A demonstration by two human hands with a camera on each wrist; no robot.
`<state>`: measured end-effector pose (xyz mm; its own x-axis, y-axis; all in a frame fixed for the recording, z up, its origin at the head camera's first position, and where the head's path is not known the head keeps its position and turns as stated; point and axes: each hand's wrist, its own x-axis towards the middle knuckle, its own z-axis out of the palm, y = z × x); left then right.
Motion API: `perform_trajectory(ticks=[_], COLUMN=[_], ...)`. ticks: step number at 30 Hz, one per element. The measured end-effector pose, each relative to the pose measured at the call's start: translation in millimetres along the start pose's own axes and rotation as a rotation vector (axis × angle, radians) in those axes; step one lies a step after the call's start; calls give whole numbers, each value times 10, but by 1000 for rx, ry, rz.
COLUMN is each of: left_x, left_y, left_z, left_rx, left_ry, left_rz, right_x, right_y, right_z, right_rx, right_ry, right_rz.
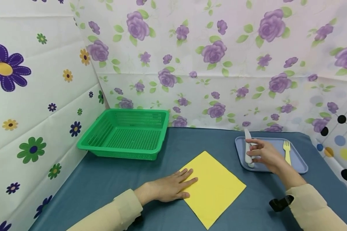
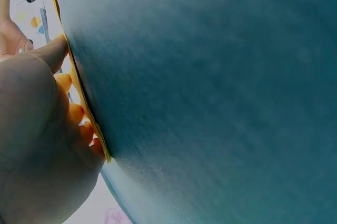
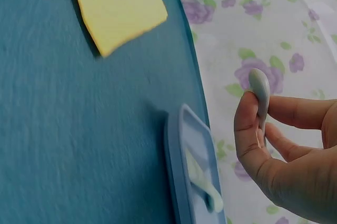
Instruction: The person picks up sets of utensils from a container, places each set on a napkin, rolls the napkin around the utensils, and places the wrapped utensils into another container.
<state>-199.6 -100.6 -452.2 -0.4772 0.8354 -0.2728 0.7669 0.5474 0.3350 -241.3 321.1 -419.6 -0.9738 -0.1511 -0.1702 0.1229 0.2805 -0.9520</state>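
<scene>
My left hand (image 1: pixel 173 186) lies with its fingers spread on the left corner of a yellow square napkin (image 1: pixel 215 192), which is flat on the table and turned like a diamond. In the left wrist view the napkin's edge (image 2: pixel 79 87) runs along the fingertips. My right hand (image 1: pixel 264 155) pinches a white table knife (image 1: pixel 247 150) between thumb and fingers, its blade pointing away from me, above the left end of a blue tray (image 1: pixel 299 163). Below the knife, another white utensil (image 3: pixel 200 179) lies on the tray, partly hidden in the head view. A yellow fork (image 1: pixel 287 150) lies on the tray's right part.
A green perforated basket (image 1: pixel 122 154) stands at the back left of the table, which a dark blue cloth (image 1: pixel 110 192) covers. Flowered sheets (image 1: pixel 167 41) hang behind and on the left. A black device (image 1: pixel 280 203) is strapped at my right wrist.
</scene>
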Motion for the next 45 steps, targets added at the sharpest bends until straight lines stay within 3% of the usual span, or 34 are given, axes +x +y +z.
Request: perform_trajectory(ticks=[12, 32, 45], left_x=[5, -52, -48], left_y=[-12, -110, -138], left_z=[18, -39, -15], left_rx=[-58, 24, 4], left_ry=[47, -6, 32], left_rz=[-38, 45, 34], right_x=[8, 78, 112], right_y=[-38, -54, -97], right_z=[162, 391, 672], right_rx=[-10, -9, 61], right_ry=[-27, -52, -97], right_rz=[-5, 7, -7])
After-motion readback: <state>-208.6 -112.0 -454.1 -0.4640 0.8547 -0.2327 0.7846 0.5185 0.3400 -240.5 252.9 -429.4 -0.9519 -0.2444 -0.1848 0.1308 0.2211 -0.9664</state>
